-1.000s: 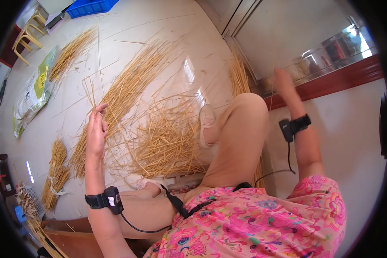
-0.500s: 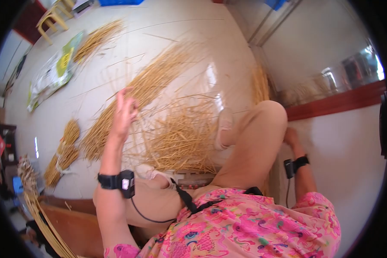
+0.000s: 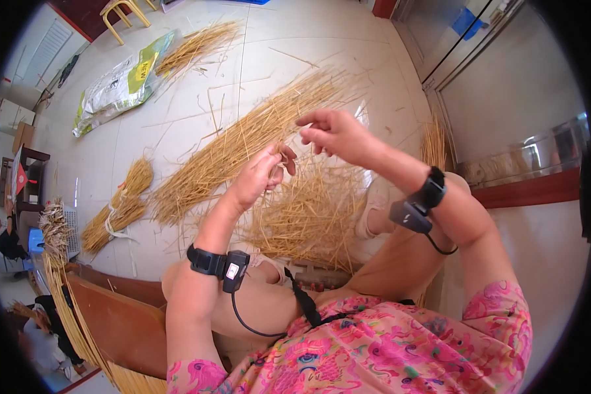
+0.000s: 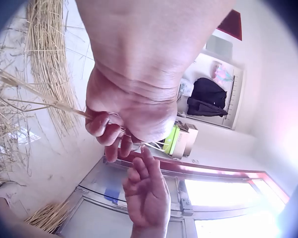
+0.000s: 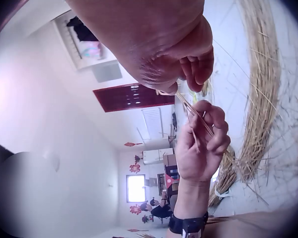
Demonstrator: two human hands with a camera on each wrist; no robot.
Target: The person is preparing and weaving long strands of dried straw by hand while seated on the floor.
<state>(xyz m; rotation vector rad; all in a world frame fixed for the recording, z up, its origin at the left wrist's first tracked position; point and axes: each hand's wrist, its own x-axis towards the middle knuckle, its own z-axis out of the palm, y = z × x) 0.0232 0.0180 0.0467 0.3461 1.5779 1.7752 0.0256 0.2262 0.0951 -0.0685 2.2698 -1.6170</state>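
The left hand (image 3: pixel 253 177) is raised over the floor in front of the person, its fingers curled round a few thin straw stalks (image 4: pixel 64 108). Long ends of these stalks run out past the little-finger side in the left wrist view; short ends (image 5: pixel 188 106) stick out on the thumb side. Just beyond them, the right hand (image 3: pixel 341 139) hovers close to the left fingertips, index finger extended and other fingers loosely bent. The right fingertips (image 4: pixel 147 151) come right up to the stalks' short ends. Below both hands lies a long spread of straw (image 3: pixel 236 151).
A loose straw heap (image 3: pixel 302 223) lies by the feet, and a tied straw bundle (image 3: pixel 115 213) to the left. Farther back are a printed plastic bag (image 3: pixel 118 88) and more straw (image 3: pixel 197 46). Straw also stands by the metal door (image 3: pixel 519 85). A brown wooden board (image 3: pixel 111 315) is at lower left.
The right hand went from high on the right, down beside the knee, then up and left to the left hand. The left hand keeps its stalks. The head view has turned.
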